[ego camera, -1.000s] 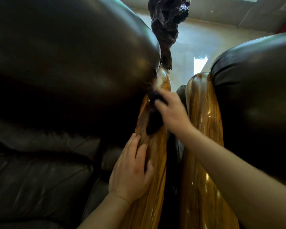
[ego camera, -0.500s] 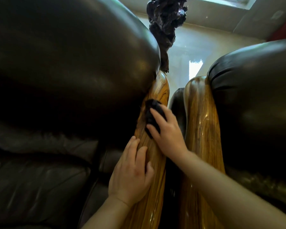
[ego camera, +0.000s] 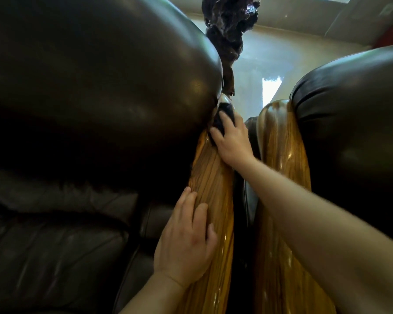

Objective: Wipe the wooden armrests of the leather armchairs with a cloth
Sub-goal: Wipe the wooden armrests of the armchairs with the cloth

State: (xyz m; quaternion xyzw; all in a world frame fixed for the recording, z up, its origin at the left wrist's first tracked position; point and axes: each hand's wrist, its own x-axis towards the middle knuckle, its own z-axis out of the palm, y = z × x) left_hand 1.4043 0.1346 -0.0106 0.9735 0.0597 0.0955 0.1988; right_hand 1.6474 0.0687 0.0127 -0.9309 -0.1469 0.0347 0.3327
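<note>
Two glossy wooden armrests run away from me side by side. The left armrest [ego camera: 213,184] belongs to the dark leather armchair [ego camera: 95,91] on the left. The right armrest [ego camera: 279,150] belongs to the armchair [ego camera: 354,114] on the right. My right hand [ego camera: 233,141] presses a dark cloth [ego camera: 224,115] onto the far end of the left armrest, close to the leather backrest. Most of the cloth is hidden under my fingers. My left hand [ego camera: 186,241] lies flat on the near part of the same armrest, fingers spread, holding nothing.
A narrow dark gap [ego camera: 245,200] separates the two armrests. A dark gnarled carved piece [ego camera: 227,23] stands behind the chairs. Beyond lies a pale shiny floor [ego camera: 281,62]. The left chair's seat cushion [ego camera: 43,257] fills the lower left.
My right hand slid the cloth back toward me along the left armrest, then out again to its far end. My left hand stayed in place.
</note>
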